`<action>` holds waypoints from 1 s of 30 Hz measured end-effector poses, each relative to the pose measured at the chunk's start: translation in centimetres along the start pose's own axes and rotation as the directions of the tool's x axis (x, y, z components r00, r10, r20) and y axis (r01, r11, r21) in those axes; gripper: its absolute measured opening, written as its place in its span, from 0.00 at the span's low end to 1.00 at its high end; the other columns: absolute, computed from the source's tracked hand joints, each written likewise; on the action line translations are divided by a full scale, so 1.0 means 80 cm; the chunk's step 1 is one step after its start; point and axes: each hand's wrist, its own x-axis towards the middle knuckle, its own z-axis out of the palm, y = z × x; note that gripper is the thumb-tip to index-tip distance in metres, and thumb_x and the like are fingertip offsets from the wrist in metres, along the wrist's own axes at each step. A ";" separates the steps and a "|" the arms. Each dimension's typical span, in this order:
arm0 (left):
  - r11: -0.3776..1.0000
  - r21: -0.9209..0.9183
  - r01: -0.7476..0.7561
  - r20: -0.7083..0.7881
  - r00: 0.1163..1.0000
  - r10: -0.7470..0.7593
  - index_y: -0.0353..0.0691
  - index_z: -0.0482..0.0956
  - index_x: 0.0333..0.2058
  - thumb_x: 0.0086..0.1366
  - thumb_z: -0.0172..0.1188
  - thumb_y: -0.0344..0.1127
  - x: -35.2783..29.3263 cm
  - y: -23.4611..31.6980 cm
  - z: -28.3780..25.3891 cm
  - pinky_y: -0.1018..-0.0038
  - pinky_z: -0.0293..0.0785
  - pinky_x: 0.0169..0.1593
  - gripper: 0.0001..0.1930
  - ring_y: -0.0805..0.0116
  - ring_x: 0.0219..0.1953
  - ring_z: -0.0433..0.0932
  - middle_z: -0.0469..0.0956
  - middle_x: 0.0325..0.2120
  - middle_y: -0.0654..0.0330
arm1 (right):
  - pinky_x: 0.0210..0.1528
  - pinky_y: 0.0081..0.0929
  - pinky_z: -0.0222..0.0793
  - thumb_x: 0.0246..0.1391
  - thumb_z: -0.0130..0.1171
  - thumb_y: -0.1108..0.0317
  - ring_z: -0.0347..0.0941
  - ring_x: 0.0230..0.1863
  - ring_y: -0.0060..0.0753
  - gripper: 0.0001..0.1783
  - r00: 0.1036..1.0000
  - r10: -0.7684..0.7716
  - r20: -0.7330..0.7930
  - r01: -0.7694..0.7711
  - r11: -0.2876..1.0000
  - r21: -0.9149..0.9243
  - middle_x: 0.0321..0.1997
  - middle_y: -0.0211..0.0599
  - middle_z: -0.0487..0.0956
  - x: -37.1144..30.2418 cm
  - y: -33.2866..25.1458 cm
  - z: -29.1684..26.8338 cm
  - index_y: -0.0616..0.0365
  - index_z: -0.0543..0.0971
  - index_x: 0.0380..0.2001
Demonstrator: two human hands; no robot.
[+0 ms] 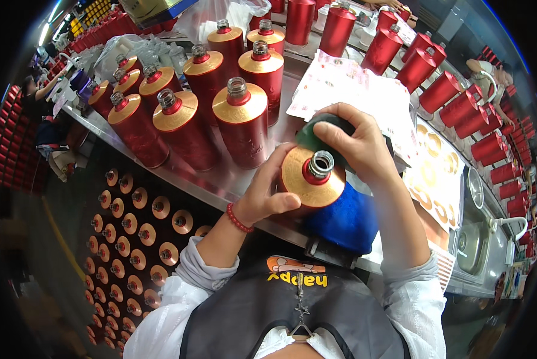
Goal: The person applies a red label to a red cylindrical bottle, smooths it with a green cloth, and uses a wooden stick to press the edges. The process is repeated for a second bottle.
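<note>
The left hand's (267, 194) grip holds a bottle (301, 179); the right hand (361, 140) pinches a pad (309, 139) at the bottle's far edge, seemingly smoothing; next likely calls for steady turning.

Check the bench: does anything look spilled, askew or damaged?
Nothing spilled or damaged stands out. The pale sheets beside the clustered red bottles overlap unevenly, a little untidy; the bottle in the left hand shows no visible dent.

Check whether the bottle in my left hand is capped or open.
Open: the bottle shows a bare glass mouth with no cap.
</note>
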 end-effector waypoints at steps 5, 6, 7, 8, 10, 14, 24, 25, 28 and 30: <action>0.999 0.031 -0.015 0.011 1.000 0.015 0.32 0.52 0.68 0.56 0.71 0.59 -0.007 -0.003 -0.001 0.65 0.61 0.67 0.54 0.62 0.65 0.66 0.65 0.62 0.51 | 0.45 0.23 0.72 0.59 0.65 0.64 0.75 0.39 0.21 0.13 0.991 0.055 -0.122 -0.049 0.997 0.057 0.35 0.31 0.81 -0.026 0.009 -0.009 0.62 0.81 0.41; 0.993 0.101 -0.054 0.028 0.998 0.051 0.33 0.52 0.69 0.55 0.72 0.57 -0.006 -0.005 -0.003 0.65 0.60 0.68 0.54 0.61 0.65 0.66 0.65 0.62 0.51 | 0.44 0.23 0.72 0.59 0.65 0.64 0.75 0.38 0.21 0.13 0.995 0.041 -0.086 -0.030 0.992 0.125 0.35 0.32 0.81 -0.032 0.009 -0.008 0.62 0.81 0.41; 0.980 0.174 -0.093 0.044 0.995 0.087 0.33 0.51 0.69 0.55 0.72 0.56 -0.004 -0.007 -0.007 0.65 0.60 0.68 0.54 0.61 0.65 0.65 0.65 0.63 0.51 | 0.42 0.23 0.73 0.57 0.66 0.63 0.76 0.37 0.21 0.14 0.982 0.015 -0.190 -0.011 1.000 0.019 0.34 0.33 0.82 -0.035 0.009 -0.009 0.62 0.81 0.41; 0.960 0.245 -0.132 0.063 0.991 0.120 0.34 0.50 0.70 0.55 0.73 0.55 -0.004 -0.006 -0.008 0.64 0.59 0.69 0.55 0.60 0.66 0.65 0.64 0.63 0.51 | 0.40 0.24 0.74 0.56 0.67 0.62 0.77 0.36 0.22 0.15 0.957 -0.023 -0.289 -0.003 0.996 -0.089 0.33 0.34 0.83 -0.039 0.010 -0.012 0.63 0.81 0.40; 0.934 0.344 -0.100 0.073 0.994 0.079 0.36 0.48 0.71 0.50 0.78 0.46 -0.009 0.000 -0.008 0.63 0.58 0.69 0.58 0.57 0.67 0.64 0.63 0.64 0.50 | 0.41 0.25 0.75 0.56 0.68 0.62 0.79 0.35 0.27 0.15 0.909 -0.199 -0.365 0.111 0.962 -0.248 0.32 0.37 0.83 -0.061 0.014 -0.020 0.61 0.81 0.41; 0.838 0.509 -0.193 0.031 0.978 0.207 0.36 0.50 0.70 0.46 0.80 0.38 -0.016 -0.009 -0.004 0.64 0.62 0.67 0.57 0.60 0.64 0.67 0.66 0.62 0.51 | 0.38 0.34 0.67 0.43 0.71 0.71 0.73 0.31 0.37 0.15 0.739 -0.661 -0.130 0.530 0.691 -0.492 0.30 0.35 0.77 -0.100 0.020 -0.009 0.57 0.81 0.36; 0.630 0.750 -0.204 -0.215 0.824 0.523 0.34 0.57 0.64 0.44 0.81 0.43 -0.022 -0.043 0.038 0.61 0.69 0.59 0.53 0.54 0.54 0.74 0.72 0.53 0.49 | 0.42 0.37 0.58 0.37 0.66 0.66 0.66 0.30 0.27 0.15 0.659 -0.734 0.163 0.617 0.404 -0.675 0.29 0.22 0.71 -0.125 -0.013 0.020 0.49 0.82 0.34; 0.624 0.747 -0.229 -0.227 0.795 0.563 0.34 0.56 0.64 0.44 0.81 0.45 -0.020 -0.043 0.044 0.60 0.68 0.58 0.54 0.52 0.54 0.73 0.70 0.52 0.48 | 0.42 0.37 0.58 0.38 0.66 0.66 0.66 0.29 0.27 0.14 0.661 -0.730 0.174 0.620 0.401 -0.675 0.30 0.22 0.72 -0.125 -0.018 0.024 0.48 0.81 0.34; 0.559 0.811 -0.173 -0.269 0.738 0.619 0.33 0.56 0.64 0.44 0.81 0.46 -0.024 -0.056 0.040 0.58 0.66 0.59 0.54 0.50 0.55 0.71 0.68 0.53 0.48 | 0.42 0.37 0.58 0.38 0.67 0.68 0.67 0.29 0.27 0.14 0.678 -0.712 0.181 0.643 0.455 -0.616 0.31 0.22 0.74 -0.122 -0.032 0.023 0.48 0.82 0.34; 0.565 0.810 -0.160 -0.299 0.715 0.632 0.32 0.55 0.64 0.45 0.81 0.47 -0.026 -0.057 0.044 0.57 0.66 0.58 0.54 0.49 0.55 0.70 0.66 0.53 0.47 | 0.42 0.38 0.59 0.38 0.66 0.70 0.69 0.30 0.27 0.14 0.667 -0.739 0.095 0.577 0.431 -0.694 0.33 0.23 0.76 -0.122 -0.032 0.018 0.49 0.82 0.34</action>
